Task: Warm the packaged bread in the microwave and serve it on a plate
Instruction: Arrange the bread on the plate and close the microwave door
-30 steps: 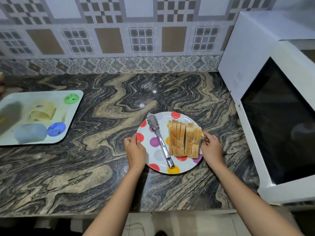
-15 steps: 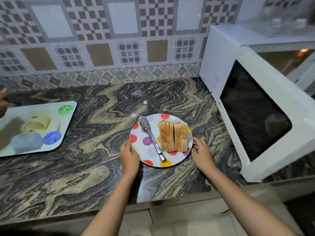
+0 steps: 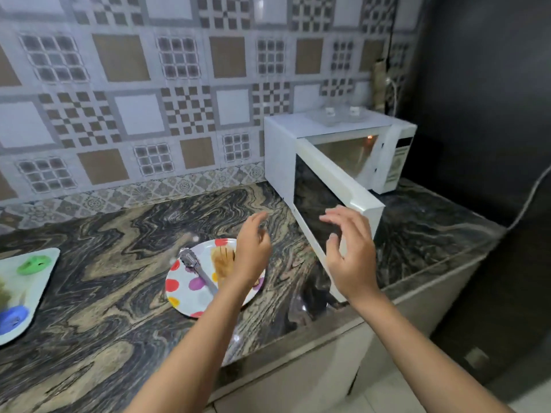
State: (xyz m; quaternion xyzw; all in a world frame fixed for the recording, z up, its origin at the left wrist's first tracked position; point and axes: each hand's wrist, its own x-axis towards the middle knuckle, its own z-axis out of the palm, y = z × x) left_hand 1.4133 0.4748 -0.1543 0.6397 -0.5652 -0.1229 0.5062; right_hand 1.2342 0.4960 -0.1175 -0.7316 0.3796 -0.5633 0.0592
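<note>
A polka-dot plate (image 3: 185, 289) rests on the marbled counter with sliced bread (image 3: 223, 259) and metal tongs (image 3: 196, 268) on it. My left hand (image 3: 252, 248) hovers above the plate's right side, fingers apart, holding nothing, and hides part of the bread. My right hand (image 3: 348, 251) is raised in front of the white microwave's open door (image 3: 313, 192), fingers spread and empty. The microwave (image 3: 286, 135) stands at the back right with its cavity lit.
A white tray (image 3: 32, 287) with green and blue round items lies at the far left. The counter edge (image 3: 328, 329) runs diagonally below my arms. A dark wall and a cable are at the right.
Both hands have let go of the plate's rim and lifted; the right one has moved toward the microwave door. The view has swung up and right.
</note>
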